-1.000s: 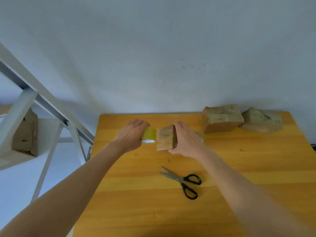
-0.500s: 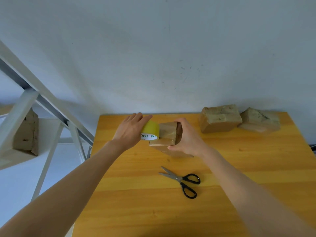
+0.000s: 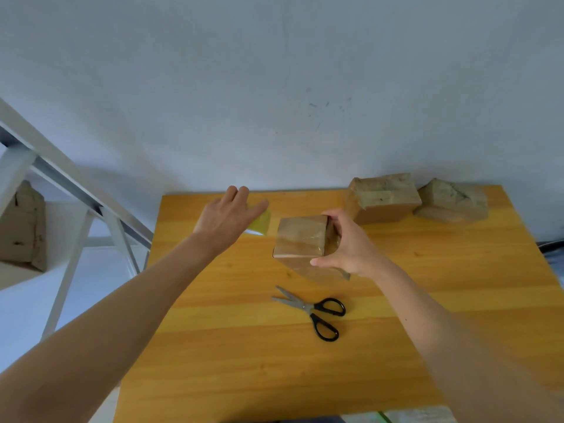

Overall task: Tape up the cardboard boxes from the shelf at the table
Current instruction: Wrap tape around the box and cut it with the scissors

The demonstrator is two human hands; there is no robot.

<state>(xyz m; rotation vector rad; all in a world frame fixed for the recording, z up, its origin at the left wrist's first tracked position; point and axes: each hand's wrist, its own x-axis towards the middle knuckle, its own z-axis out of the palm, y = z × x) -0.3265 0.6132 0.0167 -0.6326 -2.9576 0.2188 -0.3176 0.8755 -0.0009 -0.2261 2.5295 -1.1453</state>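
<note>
Your right hand (image 3: 346, 241): fingers and thumb curled round the small cardboard box (image 3: 300, 236) at mid-table, with a clear tape strip (image 3: 314, 271) trailing beneath it. Your left hand (image 3: 227, 216): fingers stretched straight over the blurred yellow tape roll (image 3: 263, 222), just left of the box. Scissors (image 3: 311, 306): flat on the table (image 3: 244, 361), nearer you.

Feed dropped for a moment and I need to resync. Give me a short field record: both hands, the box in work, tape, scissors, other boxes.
left hand: fingers stretched out over the tape roll; contact unclear
right hand: grips the small box from its right side
small box: clear tape across it, loose strip hanging below
tape roll: yellowish, left of the small box, partly hidden
scissors: blades open, flat on the table, untouched
far boxes: two, table's far right
shelf box: on the shelf, left
</note>
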